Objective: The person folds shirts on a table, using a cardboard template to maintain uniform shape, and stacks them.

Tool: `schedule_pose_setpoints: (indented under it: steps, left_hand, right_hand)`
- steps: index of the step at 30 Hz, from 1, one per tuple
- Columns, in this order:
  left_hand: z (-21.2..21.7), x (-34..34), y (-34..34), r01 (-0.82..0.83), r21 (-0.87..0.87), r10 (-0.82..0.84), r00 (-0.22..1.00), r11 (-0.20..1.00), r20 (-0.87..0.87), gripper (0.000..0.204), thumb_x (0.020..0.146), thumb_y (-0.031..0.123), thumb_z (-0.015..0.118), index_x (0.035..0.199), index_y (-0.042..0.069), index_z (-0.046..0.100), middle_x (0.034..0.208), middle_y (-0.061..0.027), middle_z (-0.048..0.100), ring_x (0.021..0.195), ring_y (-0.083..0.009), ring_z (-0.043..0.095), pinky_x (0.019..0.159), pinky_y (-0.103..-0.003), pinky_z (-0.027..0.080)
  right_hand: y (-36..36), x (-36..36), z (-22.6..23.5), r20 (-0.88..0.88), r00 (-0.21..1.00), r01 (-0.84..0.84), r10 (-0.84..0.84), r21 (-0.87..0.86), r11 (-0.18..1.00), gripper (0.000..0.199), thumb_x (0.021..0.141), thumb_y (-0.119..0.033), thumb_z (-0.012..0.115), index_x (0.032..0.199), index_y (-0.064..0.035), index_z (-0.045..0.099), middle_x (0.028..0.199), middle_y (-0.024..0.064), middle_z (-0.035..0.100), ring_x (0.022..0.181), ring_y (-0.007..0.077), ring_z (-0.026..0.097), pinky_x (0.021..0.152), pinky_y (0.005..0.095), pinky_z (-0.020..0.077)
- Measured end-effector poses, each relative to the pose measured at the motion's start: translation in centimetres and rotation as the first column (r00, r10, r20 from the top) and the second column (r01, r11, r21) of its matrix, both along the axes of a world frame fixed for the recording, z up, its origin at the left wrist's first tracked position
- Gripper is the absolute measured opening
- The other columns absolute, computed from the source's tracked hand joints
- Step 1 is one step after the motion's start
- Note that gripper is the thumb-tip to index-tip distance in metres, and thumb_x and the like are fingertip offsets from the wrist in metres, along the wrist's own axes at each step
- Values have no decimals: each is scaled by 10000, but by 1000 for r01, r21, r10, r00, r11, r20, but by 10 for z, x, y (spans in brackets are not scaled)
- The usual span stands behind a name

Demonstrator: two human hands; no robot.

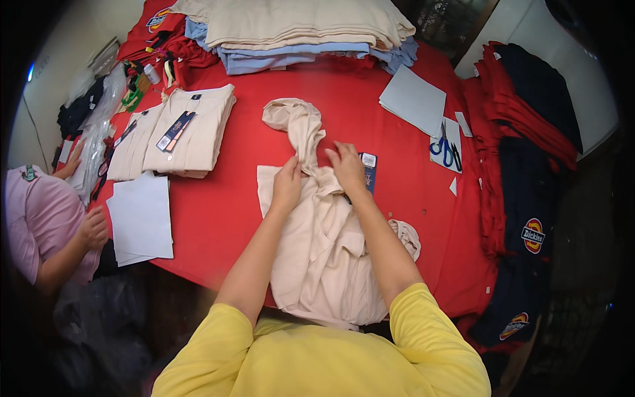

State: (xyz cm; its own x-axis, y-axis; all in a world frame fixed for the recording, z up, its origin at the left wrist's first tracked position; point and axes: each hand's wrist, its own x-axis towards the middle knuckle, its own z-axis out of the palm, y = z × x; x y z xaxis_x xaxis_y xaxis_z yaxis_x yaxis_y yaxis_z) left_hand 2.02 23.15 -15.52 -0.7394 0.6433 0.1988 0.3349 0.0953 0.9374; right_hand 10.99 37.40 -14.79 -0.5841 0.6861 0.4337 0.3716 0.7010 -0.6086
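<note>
A cream shirt (317, 258) lies rumpled on the red-covered table in front of me, its lower part at the table's near edge. A twisted, bunched length of its cloth points away from me and curls to the left. My left hand (287, 184) pinches the cloth at the base of that bunched length. My right hand (346, 168) is just to the right, over the shirt's edge, its fingers bent and apart. Beside and partly under that wrist is a dark blue hang tag (368, 173) with a white label.
Folded cream shirts (192, 132) with tags and white sheets (142, 218) lie left. A co-worker in pink (49, 212) stands there. Stacked cream and blue garments (297, 30) are at the back. Right are more sheets (413, 99), blue scissors (446, 151) and red and navy garments (529, 178).
</note>
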Motion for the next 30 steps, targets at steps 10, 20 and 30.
schedule_pose_setpoints:
  steps: [10,20,30]
  left_hand:
    - [4,42,-142,-3,398,-338,521,917,783,372,1003,236,479,1282,-9,474,1206,-144,596,1129,-250,585,944,-415,489]
    - [76,-30,-358,-209,663,-435,609,719,664,416,1002,375,437,1084,3,606,1028,-140,662,829,-202,658,737,-337,564]
    - [355,-88,-246,-181,583,321,936,792,-146,299,902,263,660,1047,2,663,920,-69,664,740,-124,624,657,-257,509]
  right_hand:
    - [-156,57,-11,-290,881,-474,375,-557,682,315,885,-199,642,1122,-15,546,981,122,608,906,230,594,813,326,466]
    - [-209,278,124,-725,683,-607,86,-498,619,123,872,-33,586,968,-78,524,811,10,545,719,105,561,629,244,488]
    - [-44,350,352,-752,659,79,-35,23,997,266,968,-146,552,1178,10,601,1135,83,630,1027,162,593,873,294,486]
